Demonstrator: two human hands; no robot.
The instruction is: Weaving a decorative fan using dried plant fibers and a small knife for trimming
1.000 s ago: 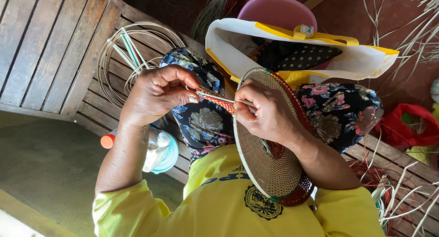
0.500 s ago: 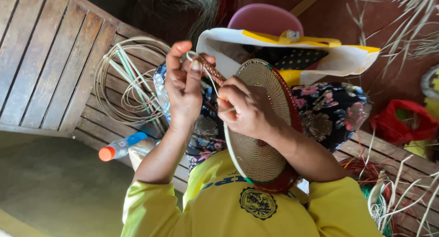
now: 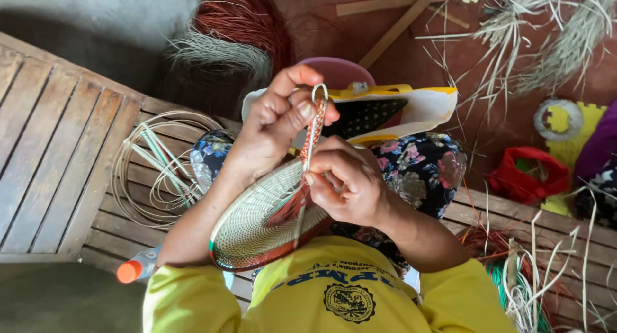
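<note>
Slats of a wooden bench point(image 3: 58, 146) fill the left of the frame, with bare red floor point(image 3: 411, 56) across the top, strewn with pale and red fibre bundles. At the centre, below a white and yellow bag point(image 3: 421, 108), sits the work itself: a round woven tray point(image 3: 254, 224), pale with a red and green rim, tilted on the floral-clothed lap just above the yellow shirt.

Judging by the hands, the step looks like stitching: a strand is being drawn up tight from the weave. The left hand point(image 3: 279, 124), upper centre, has fingers pressed together, pinching a red-patterned tool with a metal loop point(image 3: 316, 117) that stands nearly upright. The right hand point(image 3: 344, 182), just below and right of it, is closed on the tray's upper edge, thumb and forefinger pinching a thin pale strand point(image 3: 302, 204) against the weave.

A next move probably calls for keeping that strand taut while the tool comes back down to the edge, with the right hand holding the tray steady.

Room is freest upward, though the bag's rim lies close behind the tool's loop. Left of the tray lie a coil of cane point(image 3: 160, 166) and, lower left, a bottle with an orange cap point(image 3: 132, 270), both apart from the hands. Loose strips point(image 3: 546, 269) crowd the lower right.
</note>
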